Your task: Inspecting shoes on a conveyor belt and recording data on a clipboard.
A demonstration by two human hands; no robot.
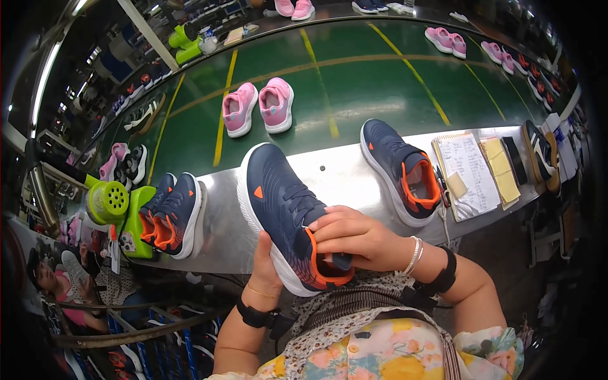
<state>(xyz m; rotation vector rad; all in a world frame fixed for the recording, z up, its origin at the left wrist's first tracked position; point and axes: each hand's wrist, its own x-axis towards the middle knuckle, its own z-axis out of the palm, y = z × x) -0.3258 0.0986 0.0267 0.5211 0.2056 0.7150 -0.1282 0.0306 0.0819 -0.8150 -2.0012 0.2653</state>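
A navy sneaker (278, 196) with an orange collar lining and white sole is held up in front of me, its toe pointing up and to the left. My left hand (263, 269) is closed on it from the left, the thumb along the white sole and the other fingers hidden beneath. Bent over the collar and strap, the fingers of my right hand (354, 237) grip the shoe at its opening; the fingertips are partly hidden. A similar navy sneaker (396, 164) lies on the metal ledge (345, 168) to the right. Another navy pair (177, 215) stands at the left.
Beyond the ledge runs a green conveyor belt (354, 82) with yellow lines, carrying pink sneakers (258, 107). A lime-green machine (136, 221) borders the left end. At right lie a notebook (465, 171), scissors (440, 183) and a black-and-tan shoe (541, 158). Another person (63, 278) sits at lower left.
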